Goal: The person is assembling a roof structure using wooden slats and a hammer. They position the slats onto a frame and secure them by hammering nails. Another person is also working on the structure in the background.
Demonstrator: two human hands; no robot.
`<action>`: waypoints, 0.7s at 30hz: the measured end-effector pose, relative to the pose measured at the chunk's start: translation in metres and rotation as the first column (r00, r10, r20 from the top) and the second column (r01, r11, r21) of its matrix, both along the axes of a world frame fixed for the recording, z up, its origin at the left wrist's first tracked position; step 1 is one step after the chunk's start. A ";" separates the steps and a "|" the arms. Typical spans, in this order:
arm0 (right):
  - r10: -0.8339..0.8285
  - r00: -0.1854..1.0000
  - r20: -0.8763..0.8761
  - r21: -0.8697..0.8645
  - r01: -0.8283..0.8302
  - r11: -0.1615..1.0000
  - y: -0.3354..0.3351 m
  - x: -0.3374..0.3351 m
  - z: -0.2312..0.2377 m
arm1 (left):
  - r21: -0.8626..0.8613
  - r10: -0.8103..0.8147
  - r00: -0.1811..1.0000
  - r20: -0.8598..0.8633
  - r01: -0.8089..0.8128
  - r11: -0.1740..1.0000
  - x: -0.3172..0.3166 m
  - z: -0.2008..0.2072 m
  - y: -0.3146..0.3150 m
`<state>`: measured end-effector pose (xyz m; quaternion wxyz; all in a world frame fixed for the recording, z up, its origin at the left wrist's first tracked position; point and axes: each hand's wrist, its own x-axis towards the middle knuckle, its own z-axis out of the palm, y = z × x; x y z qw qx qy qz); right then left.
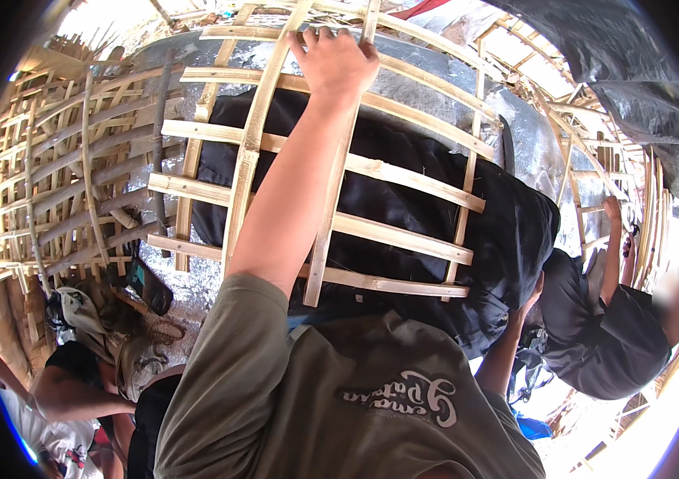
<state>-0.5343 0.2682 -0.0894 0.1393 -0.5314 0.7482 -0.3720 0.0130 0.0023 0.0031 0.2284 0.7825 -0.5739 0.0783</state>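
A lattice of pale split-bamboo slats point(403, 177) lies over my lap, its strips crossing in an open grid. My left arm reaches forward across it, and my left hand point(335, 65) is closed on the lattice near its far side, fingers curled over the slats. Beneath the grid, black trousers point(515, 231) cover my legs. At the right, my right hand point(530, 298) is against the black cloth beside my leg; its fingers are mostly hidden behind the fabric.
A co-worker in black point(607, 343) sits close on the right, one arm raised to bamboo strips. Another person's arm point(76, 387) shows at lower left. A woven bamboo panel point(76, 168) stands at left, near a dark phone-like object point(149, 286). Dark plastic sheeting point(635, 72) hangs at upper right.
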 end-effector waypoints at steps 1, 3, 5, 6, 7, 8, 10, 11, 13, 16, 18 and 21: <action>0.013 0.998 -0.053 -0.006 -0.014 1.000 0.000 0.001 -0.002 | 0.002 0.005 1.000 0.003 -0.005 1.000 0.001 0.000 0.000; 0.033 0.998 -0.057 -0.057 -0.036 0.998 0.003 0.001 -0.010 | 0.011 -0.002 1.000 0.003 0.002 1.000 -0.002 0.001 0.000; 0.044 0.997 -0.071 -0.096 -0.051 0.994 0.007 -0.004 -0.018 | 0.024 -0.005 1.000 0.003 0.005 1.000 -0.003 0.004 0.000; 0.046 0.996 -0.075 -0.093 -0.053 0.994 0.010 -0.007 -0.024 | 0.035 0.000 1.000 0.005 0.000 0.999 -0.001 0.004 0.001; 0.044 0.995 -0.086 -0.093 -0.052 0.994 0.014 -0.016 -0.030 | 0.043 -0.002 1.000 0.000 0.002 0.999 -0.002 0.004 0.000; 0.035 0.995 -0.096 -0.074 -0.042 0.996 0.019 -0.023 -0.037 | 0.045 -0.003 1.000 -0.004 0.004 0.999 -0.003 0.004 0.000; 0.025 0.990 -0.136 -0.056 -0.033 0.998 0.021 -0.021 -0.036 | 0.049 -0.005 1.000 -0.001 0.005 0.999 -0.001 0.003 0.001; 0.022 0.985 -0.171 -0.056 -0.032 0.998 0.023 -0.020 -0.035 | 0.056 -0.006 1.000 0.000 0.006 0.998 -0.002 0.003 0.001; 0.024 0.982 -0.188 -0.074 -0.039 0.996 0.022 -0.003 -0.029 | 0.059 0.005 1.000 0.006 -0.006 0.998 -0.002 0.004 0.000; -0.031 0.994 -0.105 -0.103 0.020 0.994 0.024 0.003 -0.025 | 0.083 -0.001 1.000 0.003 0.000 0.997 -0.006 0.007 -0.003; -0.091 0.996 -0.007 -0.068 0.090 0.994 0.026 0.000 -0.034 | 0.050 0.014 0.999 0.033 -0.016 0.999 -0.002 0.005 -0.001; -0.050 0.993 0.103 -0.010 0.051 0.999 0.029 0.004 -0.037 | -0.033 0.015 0.999 0.051 -0.013 0.999 0.000 0.003 0.003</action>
